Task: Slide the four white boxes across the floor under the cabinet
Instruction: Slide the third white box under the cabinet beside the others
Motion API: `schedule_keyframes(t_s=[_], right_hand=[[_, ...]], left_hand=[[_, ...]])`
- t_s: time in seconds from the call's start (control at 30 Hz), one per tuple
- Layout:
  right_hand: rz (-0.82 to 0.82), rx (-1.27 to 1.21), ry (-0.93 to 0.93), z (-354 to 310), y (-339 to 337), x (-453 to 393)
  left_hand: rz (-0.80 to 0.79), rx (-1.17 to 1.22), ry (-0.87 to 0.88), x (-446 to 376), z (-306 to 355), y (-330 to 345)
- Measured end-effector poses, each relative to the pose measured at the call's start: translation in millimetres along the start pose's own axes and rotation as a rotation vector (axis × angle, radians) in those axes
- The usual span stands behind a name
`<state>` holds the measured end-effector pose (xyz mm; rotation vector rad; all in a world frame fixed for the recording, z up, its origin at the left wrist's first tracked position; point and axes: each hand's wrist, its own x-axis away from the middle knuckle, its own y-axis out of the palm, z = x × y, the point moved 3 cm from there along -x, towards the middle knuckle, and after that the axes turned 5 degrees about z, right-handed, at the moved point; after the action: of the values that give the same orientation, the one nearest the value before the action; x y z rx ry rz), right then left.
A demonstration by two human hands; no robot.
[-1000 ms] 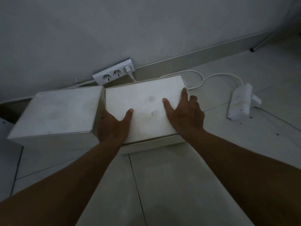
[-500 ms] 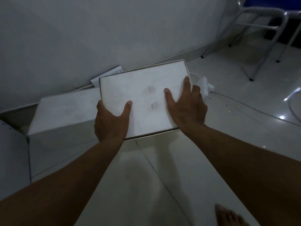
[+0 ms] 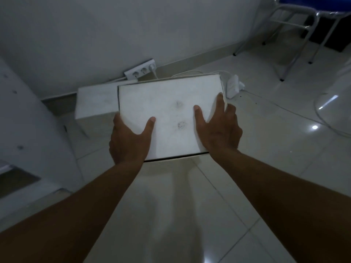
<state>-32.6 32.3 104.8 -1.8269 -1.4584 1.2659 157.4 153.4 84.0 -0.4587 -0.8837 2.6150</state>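
**Box held in both hands above the floor**

Both hands grasp one white box (image 3: pixel 167 114) by its near corners. The left hand (image 3: pixel 129 141) wraps the near-left corner, thumb laid flat on the lid and fingers hidden under the edge. The right hand (image 3: pixel 218 130) takes the near-right side, thumb on the lid, fingers curling over the right edge. Each grip is closed on the box. The lid faces the camera, with two faint dark smudges between the thumbs. The box appears to be off the floor (image 3: pixel 180 215), judging by the dark gap under its near edge, though the dim light makes this uncertain.

Just beyond the left grip, partly covered by the held box, a second box (image 3: pixel 95 103) sits on the floor near the wall. Behind both, a power strip (image 3: pixel 141 70) lies against the wall. Past the right grip, a white adapter (image 3: pixel 232 86) rests on the tiles, its cord (image 3: pixel 275 105) running off to the right. Far right of the grip stand the metal legs of a chair (image 3: pixel 288 44). To the left of the left grip rises a pale cabinet (image 3: pixel 28 120) panel with small dark holes.
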Motion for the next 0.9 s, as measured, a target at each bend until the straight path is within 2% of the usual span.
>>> schedule_keyframes(t_s=[0.37, 0.63, 0.9], right_hand=[[-0.055, -0.124, -0.093, -32, -62, 99], [-0.182, -0.164, -0.181, -66, -86, 188], [-0.241, -0.124, -0.209, -106, -87, 285]], left_hand=[[0.091, -0.097, 0.031, 58, -35, -136], [0.179, -0.180, -0.051, 109, -96, -226], [0.156, -0.190, -0.123, 131, -176, -296]])
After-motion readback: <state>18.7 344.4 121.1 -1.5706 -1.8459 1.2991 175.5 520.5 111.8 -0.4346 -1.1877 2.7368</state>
